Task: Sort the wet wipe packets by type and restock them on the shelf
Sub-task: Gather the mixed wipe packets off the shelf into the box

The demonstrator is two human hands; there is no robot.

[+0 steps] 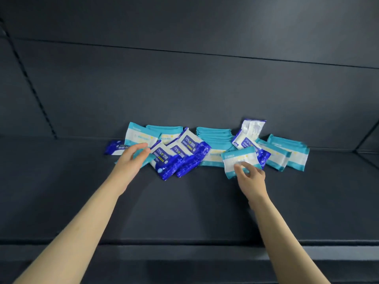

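One teal packet (240, 157) pinched, right hand (251, 178); left hand (131, 160) (fingers spread) at pile (184, 152).

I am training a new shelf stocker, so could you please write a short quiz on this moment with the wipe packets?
1. Fill in: the blue-and-white packets read ___%.
2. What does the right hand pinch? A) a teal-and-white packet B) a blue-and-white packet C) nothing
3. True or false: all the packets are one type.
Key: 1) 75; 2) A; 3) false.
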